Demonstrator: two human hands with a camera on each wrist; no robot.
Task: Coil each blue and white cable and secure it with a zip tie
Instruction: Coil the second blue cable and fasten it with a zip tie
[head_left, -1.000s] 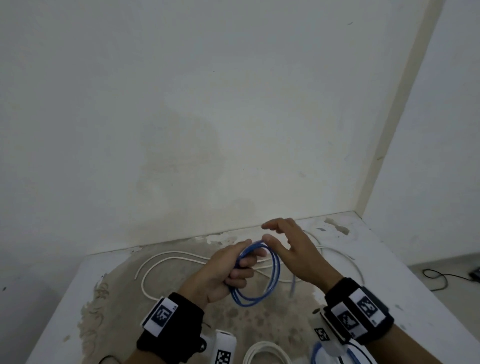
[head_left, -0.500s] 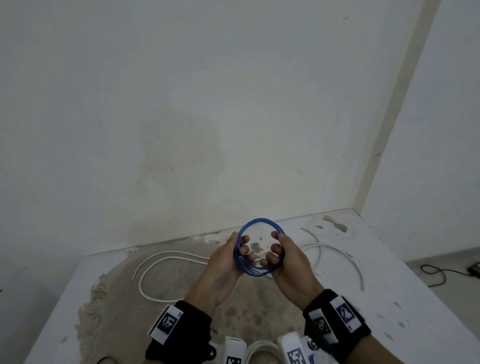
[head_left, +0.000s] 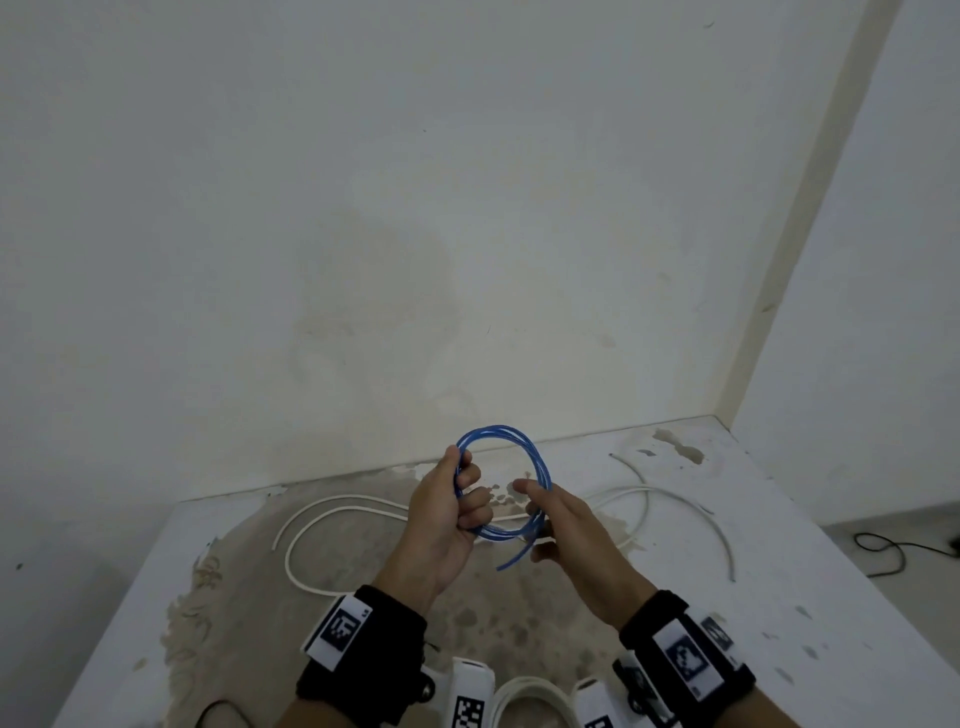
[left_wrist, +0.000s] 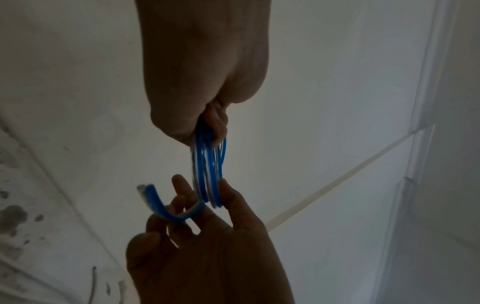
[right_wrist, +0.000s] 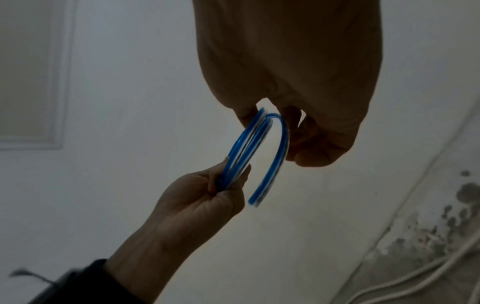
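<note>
A blue cable (head_left: 524, 441), wound into a small coil of several loops, stands upright in the air above the table (head_left: 779, 571). My left hand (head_left: 467, 493) grips the coil's left side with curled fingers (left_wrist: 215, 123). My right hand (head_left: 535, 512) pinches the coil's lower right side between thumb and fingers (left_wrist: 182, 185). The cable's short free end (head_left: 506, 564) sticks out down-left below the right hand, also seen in the wrist views as the free end (left_wrist: 148, 191) and free end (right_wrist: 257, 197). A loose white cable (head_left: 332, 506) lies uncoiled across the table behind the hands.
The table is white with a stained brown patch (head_left: 493, 623) and stands against a wall in a corner. Part of a white cable coil (head_left: 530, 693) shows at the near edge between my wrists. A dark cord (head_left: 883, 551) lies on the floor at right.
One second ago my right hand was spread beside the coil; it then closed on the coil. The coil has risen and tilted upright, and its free end now pokes out below the right hand.
</note>
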